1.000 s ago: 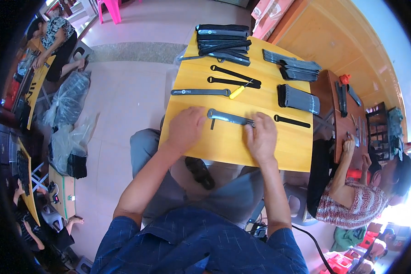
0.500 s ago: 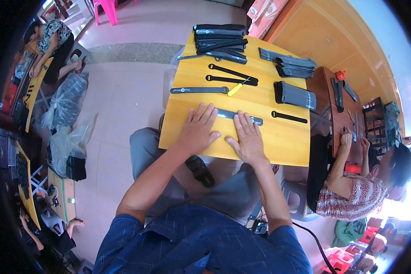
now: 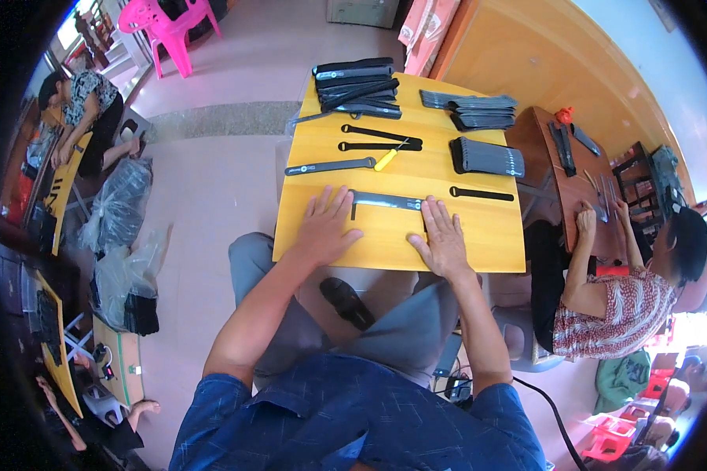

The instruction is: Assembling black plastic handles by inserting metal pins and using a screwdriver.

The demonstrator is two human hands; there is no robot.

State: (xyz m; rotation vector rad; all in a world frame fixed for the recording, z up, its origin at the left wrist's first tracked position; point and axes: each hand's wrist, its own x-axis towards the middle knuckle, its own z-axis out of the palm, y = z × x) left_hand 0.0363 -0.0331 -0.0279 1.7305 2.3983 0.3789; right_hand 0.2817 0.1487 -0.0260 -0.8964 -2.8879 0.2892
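A flat grey strip with a small printed mark lies crosswise on the yellow tabletop between my hands. My left hand rests at its left end, palm down with fingers stretched out. My right hand lies flat at its right end, fingers also extended. A short dark piece sticks out toward me at the left end. Beyond lie a grey strap with a ringed end, two black straps, and a yellow-handled pointed tool whose tip touches them. One more black strap lies to the right.
Bundles of dark straps and grey stacks sit on the table's far side. At the right, a co-worker sits by a brown table. Plastic bags stand on the floor at left, near another seated person.
My hands have moved apart toward the strip's ends, so more of it shows. The short dark piece at the left end has come into sight. The whole view has shifted slightly.
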